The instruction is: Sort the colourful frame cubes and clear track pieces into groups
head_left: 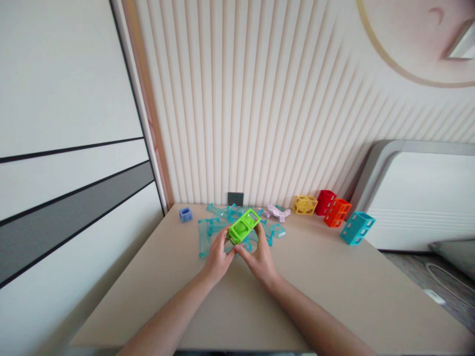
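Green block (242,228): apparent plastic, smooth, slightly glossy. Teal pieces (204,236): translucent plastic, glossy. Tabletop (304,282): smooth, matt. Wall (230,99): ribbed, matt.

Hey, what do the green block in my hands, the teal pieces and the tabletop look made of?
Green block: probably molded plastic, slightly glossy, judging by its even, bright color. Teal pieces: likely tinted transparent plastic, since beige shows through. Tabletop: perhaps laminate, smooth and fairly matte, with uniform beige color.
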`<state>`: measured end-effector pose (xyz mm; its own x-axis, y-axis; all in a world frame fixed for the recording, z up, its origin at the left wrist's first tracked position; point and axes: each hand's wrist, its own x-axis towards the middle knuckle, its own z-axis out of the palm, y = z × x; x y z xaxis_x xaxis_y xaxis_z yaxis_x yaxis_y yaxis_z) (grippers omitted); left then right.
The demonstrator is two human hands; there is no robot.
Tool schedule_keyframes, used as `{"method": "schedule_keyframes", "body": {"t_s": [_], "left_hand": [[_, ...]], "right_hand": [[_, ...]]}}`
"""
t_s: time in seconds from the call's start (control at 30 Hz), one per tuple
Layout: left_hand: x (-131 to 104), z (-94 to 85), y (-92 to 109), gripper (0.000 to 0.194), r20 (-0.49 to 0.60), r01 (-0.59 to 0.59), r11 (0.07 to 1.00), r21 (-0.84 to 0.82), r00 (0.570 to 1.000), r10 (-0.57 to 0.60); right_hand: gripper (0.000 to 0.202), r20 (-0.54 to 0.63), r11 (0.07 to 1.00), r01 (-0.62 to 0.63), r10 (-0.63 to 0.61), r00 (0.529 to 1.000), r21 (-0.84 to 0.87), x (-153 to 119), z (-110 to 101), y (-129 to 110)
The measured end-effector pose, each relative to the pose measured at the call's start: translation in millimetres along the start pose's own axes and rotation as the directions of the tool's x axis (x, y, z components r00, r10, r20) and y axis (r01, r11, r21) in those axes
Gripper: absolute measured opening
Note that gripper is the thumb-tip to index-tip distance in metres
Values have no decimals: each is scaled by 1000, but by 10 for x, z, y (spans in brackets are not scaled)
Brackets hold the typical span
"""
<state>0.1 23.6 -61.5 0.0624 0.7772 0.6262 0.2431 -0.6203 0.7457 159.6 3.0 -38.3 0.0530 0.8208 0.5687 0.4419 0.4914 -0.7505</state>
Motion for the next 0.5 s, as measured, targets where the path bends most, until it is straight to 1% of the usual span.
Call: {"method": "schedule_keyframes", "body": {"t_s": [0.1, 0.23, 0.37, 0.43, 0.5], "left_hand": [[6, -1, -2, 46, 24, -56, 997, 55, 998, 54], [6, 15, 16, 50, 33, -91, 990, 103, 996, 88], [20, 10, 115, 56, 27, -135, 981, 138, 991, 132], [38, -13, 182, 57, 28, -154, 979, 137, 988, 152], [60, -46, 238, 50, 29, -170, 972, 159, 985, 168]], "right_hand": [[93, -14, 999, -2, 2, 1000, -43, 2, -13, -10], [89, -27, 996, 21, -24, 999, -91, 11, -44, 27], [85, -14, 989, 55, -58, 998, -137, 72, -112, 70], [85, -48, 985, 61, -69, 996, -160, 142, -173, 103], [86, -117, 980, 56, -79, 990, -192, 249, -272, 160]]}}
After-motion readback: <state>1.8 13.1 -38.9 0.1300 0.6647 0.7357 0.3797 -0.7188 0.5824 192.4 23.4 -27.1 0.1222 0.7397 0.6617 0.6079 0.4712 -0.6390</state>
